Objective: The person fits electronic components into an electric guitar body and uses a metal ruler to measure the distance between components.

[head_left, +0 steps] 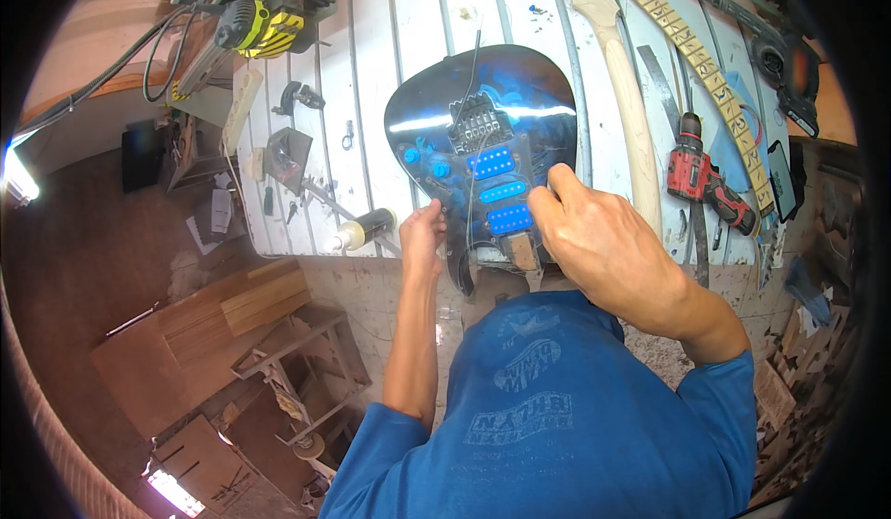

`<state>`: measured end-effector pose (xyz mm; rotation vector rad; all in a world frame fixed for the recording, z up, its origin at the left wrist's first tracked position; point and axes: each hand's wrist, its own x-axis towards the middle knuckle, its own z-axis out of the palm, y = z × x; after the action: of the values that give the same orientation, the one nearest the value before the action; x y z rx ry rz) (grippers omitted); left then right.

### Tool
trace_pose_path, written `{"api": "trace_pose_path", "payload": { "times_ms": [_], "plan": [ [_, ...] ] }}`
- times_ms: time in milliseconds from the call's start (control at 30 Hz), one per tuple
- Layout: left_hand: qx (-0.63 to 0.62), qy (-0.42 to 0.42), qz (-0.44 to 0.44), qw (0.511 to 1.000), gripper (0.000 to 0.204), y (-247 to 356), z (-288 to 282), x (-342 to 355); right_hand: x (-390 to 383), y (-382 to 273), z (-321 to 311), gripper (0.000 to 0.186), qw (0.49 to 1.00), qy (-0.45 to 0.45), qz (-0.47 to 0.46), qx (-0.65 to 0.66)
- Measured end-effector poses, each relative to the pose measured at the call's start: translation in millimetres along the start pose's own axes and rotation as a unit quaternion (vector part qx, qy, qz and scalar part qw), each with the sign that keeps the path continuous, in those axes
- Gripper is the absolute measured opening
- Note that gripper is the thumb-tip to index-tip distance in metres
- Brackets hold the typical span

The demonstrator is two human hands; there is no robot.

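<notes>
A dark blue-black electric guitar body (538, 83) lies on the slatted white table, its neck end toward me and no neck attached. Blue pickups (502, 192), blue knobs (414, 155) and a metal bridge (479, 122) sit on its face. A thin wire or cable runs lengthwise over it. My left hand (422, 241) is closed at the left edge of the body, by the horn. Over the right edge beside the pickups, my right hand (608, 245) is closed with fingers pinched; what they hold, if anything, is hidden.
Right of the guitar lie a pale wooden neck (636, 139), a red cordless drill (691, 171) and a long fretted fingerboard (710, 83). To the left are a glue bottle (364, 230), a metal clamp (299, 99) and a yellow-black power tool (260, 29). Wooden boards (200, 333) lie lower left.
</notes>
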<state>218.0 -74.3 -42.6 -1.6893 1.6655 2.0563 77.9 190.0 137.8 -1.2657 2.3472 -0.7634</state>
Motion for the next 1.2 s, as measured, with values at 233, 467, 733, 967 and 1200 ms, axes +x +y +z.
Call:
{"api": "trace_pose_path", "payload": {
  "times_ms": [233, 467, 733, 967, 1200],
  "plan": [
    [-0.03, -0.016, 0.027, 0.999, 0.016, -0.9, -4.0, 7.8, 1.4, -8.6, 11.3, 0.018, 1.0, 0.023, 0.016, 0.004],
    [-0.133, -0.036, 0.001, 0.99, 0.015, -0.7, -6.0, 6.8, 3.8, -25.8, 19.9, 0.018, 0.996, 0.032, 0.026, -0.075],
    [-0.187, -0.053, -0.079, 0.978, 0.015, -3.7, -7.4, 21.1, 5.5, -33.0, 23.2, 0.011, 0.995, 0.047, 0.043, -0.074],
    [-0.201, -0.063, -0.072, 0.975, 0.015, -3.3, -1.0, 25.5, 4.9, -33.0, 24.7, 0.013, 0.994, 0.047, 0.051, -0.081],
    [-0.215, -0.061, -0.078, 0.971, 0.015, -4.7, -1.4, 27.8, 11.7, -30.3, 22.1, 0.012, 0.995, 0.038, 0.037, -0.081]
  ]
}}
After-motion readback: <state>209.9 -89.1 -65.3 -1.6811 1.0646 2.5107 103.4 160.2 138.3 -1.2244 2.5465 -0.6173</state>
